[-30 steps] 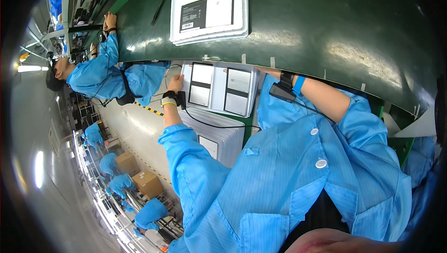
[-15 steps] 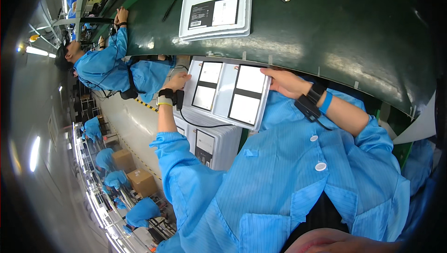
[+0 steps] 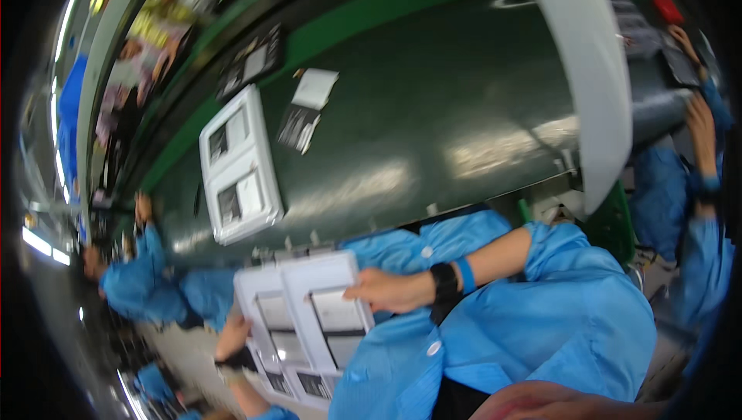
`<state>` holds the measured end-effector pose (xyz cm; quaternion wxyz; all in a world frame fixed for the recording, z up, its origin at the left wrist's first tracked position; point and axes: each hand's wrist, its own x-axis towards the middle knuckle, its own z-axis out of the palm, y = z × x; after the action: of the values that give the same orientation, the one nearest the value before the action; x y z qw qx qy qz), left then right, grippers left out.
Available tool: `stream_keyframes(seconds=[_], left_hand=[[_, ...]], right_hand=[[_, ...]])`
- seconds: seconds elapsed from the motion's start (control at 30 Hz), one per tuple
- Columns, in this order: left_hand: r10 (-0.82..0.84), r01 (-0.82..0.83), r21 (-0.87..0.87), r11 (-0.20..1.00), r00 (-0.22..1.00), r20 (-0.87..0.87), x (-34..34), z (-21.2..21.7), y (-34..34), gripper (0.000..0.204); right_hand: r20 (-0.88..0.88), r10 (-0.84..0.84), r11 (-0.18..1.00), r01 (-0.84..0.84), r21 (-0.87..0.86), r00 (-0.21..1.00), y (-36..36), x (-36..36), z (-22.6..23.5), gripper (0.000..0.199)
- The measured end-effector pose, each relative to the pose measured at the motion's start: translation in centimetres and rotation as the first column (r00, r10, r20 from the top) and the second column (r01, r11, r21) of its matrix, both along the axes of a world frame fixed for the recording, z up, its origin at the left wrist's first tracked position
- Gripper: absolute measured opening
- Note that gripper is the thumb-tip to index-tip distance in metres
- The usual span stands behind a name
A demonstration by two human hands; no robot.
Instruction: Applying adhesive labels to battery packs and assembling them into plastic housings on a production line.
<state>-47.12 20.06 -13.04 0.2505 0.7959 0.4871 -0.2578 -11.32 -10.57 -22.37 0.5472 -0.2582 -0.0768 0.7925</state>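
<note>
A white plastic tray (image 3: 297, 272) is held in front of me between both hands, tilted and a little blurred. Flat white-and-black packs (image 3: 337, 316), which look like batteries, lie in its two compartments. My left hand (image 3: 234, 335) grips the tray's left edge, fingers closed on it. At the opposite edge my right hand (image 3: 390, 290) pinches the rim, with the thumb on top. Below the held tray, more packs (image 3: 313, 384) show in what looks like another white tray; whether the two touch I cannot tell.
Stacked white trays (image 3: 270, 204) with packs stand on the green bench (image 3: 433, 95). Beyond them lie loose packs (image 3: 297, 126) and a thin dark tool (image 3: 197, 199). A white panel (image 3: 591, 88) rises at right. Co-workers in blue sit left (image 3: 139, 285) and right (image 3: 688, 258).
My view has swung to the right, so the bench and its trays sit farther left and lower. Both hands keep hold of the tray, which now appears lower and farther left.
</note>
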Motion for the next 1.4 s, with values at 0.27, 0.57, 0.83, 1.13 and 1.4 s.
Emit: stream_keyframes(seconds=[0.27,0.57,0.83,1.13,1.4], left_hand=[[0.194,-0.207,0.019,0.978,0.940,0.280,7.8,10.9,-2.0,0.020],[-0.589,0.398,0.450,0.799,0.667,0.457,33.4,12.1,4.3,0.020],[-0.775,0.717,0.416,0.559,0.273,0.570,61.9,6.2,-4.5,0.040],[-0.807,0.617,0.596,0.514,0.113,0.579,67.5,-0.5,-4.6,0.026],[-0.581,0.308,0.744,0.593,-0.477,0.660,62.0,12.2,-17.7,0.020]], right_hand=[[0.012,-0.092,0.965,0.086,0.246,0.996,-0.8,2.3,1.4,0.044],[0.009,-0.739,0.667,0.729,0.153,0.674,-3.7,8.8,3.8,0.035],[0.119,-0.960,0.273,0.945,0.181,0.254,-12.7,15.5,3.7,0.038],[0.914,-0.314,0.864,0.476,0.164,0.256,-20.5,17.4,11.9,0.026],[0.364,-0.099,0.360,0.307,0.881,-0.926,-16.9,29.6,23.2,0.026]])
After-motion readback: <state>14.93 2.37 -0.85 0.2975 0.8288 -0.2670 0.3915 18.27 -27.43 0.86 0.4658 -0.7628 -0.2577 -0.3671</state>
